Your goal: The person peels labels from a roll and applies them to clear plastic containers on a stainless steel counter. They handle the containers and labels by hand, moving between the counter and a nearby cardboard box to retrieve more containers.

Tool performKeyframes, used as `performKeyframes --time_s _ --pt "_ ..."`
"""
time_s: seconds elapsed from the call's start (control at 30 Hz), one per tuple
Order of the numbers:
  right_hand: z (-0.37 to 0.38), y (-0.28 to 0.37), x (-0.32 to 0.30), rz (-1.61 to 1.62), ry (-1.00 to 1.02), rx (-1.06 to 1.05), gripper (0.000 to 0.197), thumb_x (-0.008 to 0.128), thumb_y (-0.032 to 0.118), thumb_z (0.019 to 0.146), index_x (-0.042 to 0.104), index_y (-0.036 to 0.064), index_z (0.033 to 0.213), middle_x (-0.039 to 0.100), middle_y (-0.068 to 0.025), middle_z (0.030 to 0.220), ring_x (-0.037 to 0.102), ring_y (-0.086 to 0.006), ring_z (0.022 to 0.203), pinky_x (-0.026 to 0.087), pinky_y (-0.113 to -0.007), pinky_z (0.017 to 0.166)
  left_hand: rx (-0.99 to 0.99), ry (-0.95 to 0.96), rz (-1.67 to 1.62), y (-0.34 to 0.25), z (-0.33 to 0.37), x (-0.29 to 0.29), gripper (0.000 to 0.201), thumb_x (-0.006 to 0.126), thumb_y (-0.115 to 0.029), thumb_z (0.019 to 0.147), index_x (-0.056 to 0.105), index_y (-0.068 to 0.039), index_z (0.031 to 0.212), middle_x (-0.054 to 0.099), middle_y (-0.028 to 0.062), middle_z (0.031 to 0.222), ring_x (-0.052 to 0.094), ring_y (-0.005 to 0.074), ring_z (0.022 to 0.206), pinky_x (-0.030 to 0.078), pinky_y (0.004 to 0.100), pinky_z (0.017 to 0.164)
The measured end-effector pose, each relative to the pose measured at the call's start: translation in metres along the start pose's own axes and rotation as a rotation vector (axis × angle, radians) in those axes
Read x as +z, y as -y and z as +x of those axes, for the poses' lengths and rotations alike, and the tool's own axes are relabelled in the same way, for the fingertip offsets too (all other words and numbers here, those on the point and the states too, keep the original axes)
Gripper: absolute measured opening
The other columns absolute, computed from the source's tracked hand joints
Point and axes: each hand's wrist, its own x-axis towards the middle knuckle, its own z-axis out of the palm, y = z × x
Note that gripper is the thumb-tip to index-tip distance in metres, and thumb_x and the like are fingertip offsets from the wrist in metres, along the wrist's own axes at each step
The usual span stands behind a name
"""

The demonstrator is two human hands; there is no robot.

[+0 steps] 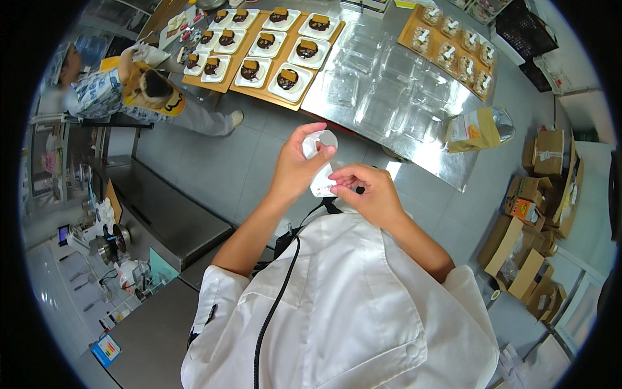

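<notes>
My left hand (295, 165) is closed around a small roll of white labels (312, 145), thumb on one side and fingers on the other. From the roll a white strip (321, 186) with small dark print hangs down. The fingertips of my right hand (372, 194) pinch the edge of this strip. Both hands are raised in front of my chest, apart from the table. Beyond them is a steel table (337, 109) with several clear plastic containers (382, 107) on it.
Wooden trays (233, 86) of chocolate-topped desserts on white plates stand at the far left. Another tray (407, 40) holds packed items. A yellow-and-white bag (478, 129) lies at the table's right edge. Cardboard boxes (518, 259) are at right; a person (129, 91) bends at left.
</notes>
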Motion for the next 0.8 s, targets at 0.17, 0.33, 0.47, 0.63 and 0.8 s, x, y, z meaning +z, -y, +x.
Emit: performKeyframes --time_s 0.17,0.33,0.47,0.63,0.8 --pt "-0.001 -0.003 0.022 -0.036 -0.058 0.025 0.025 0.073 -0.002 0.086 0.072 0.0012 0.111 0.07 -0.0084 0.092 0.067 -0.0132 0.078 0.055 -0.026 0.073 0.003 -0.074 -0.157 0.001 -0.02 -0.009 0.042 0.069 -0.01 0.096 0.055 -0.003 0.134 0.065 0.0025 0.097 0.058 0.0057 0.08 0.049 0.0219 0.072" --pt "0.002 -0.003 0.038 0.083 -0.001 0.138 0.03 0.069 -0.008 0.088 0.07 -0.0008 0.116 0.064 -0.0063 0.099 0.063 -0.0115 0.09 0.055 -0.025 0.082 -0.06 0.083 0.063 0.012 -0.039 -0.042 0.025 0.066 -0.011 0.098 0.068 0.0 0.12 0.069 0.0021 0.09 0.06 0.0043 0.079 0.048 0.0214 0.069" --pt "0.002 -0.002 0.049 0.088 -0.034 0.102 0.031 0.07 -0.005 0.086 0.072 0.0028 0.115 0.067 -0.0078 0.092 0.066 -0.0129 0.084 0.056 -0.027 0.077 0.006 -0.014 0.092 0.017 -0.044 -0.046 0.018 0.067 -0.011 0.097 0.073 0.0 0.11 0.064 -0.0026 0.078 0.048 0.0016 0.067 0.04 0.021 0.058" --pt "0.003 0.009 0.059 -0.113 -0.137 0.13 0.024 0.075 -0.003 0.084 0.073 0.0008 0.108 0.063 -0.0063 0.097 0.064 -0.0137 0.086 0.056 -0.026 0.077 0.056 -0.081 0.093 0.008 -0.047 -0.037 0.016 0.067 -0.011 0.097 0.074 -0.001 0.107 0.058 -0.0057 0.071 0.039 0.0006 0.06 0.033 0.0216 0.053" --pt "0.004 0.012 0.061 -0.364 -0.311 -0.059 0.018 0.078 -0.002 0.08 0.075 0.0042 0.097 0.062 -0.0076 0.093 0.064 -0.0185 0.081 0.054 -0.028 0.07 0.03 -0.088 0.042 0.014 -0.038 -0.031 0.017 0.068 -0.013 0.097 0.074 -0.001 0.106 0.058 -0.0062 0.069 0.043 0.0 0.062 0.036 0.0207 0.053"
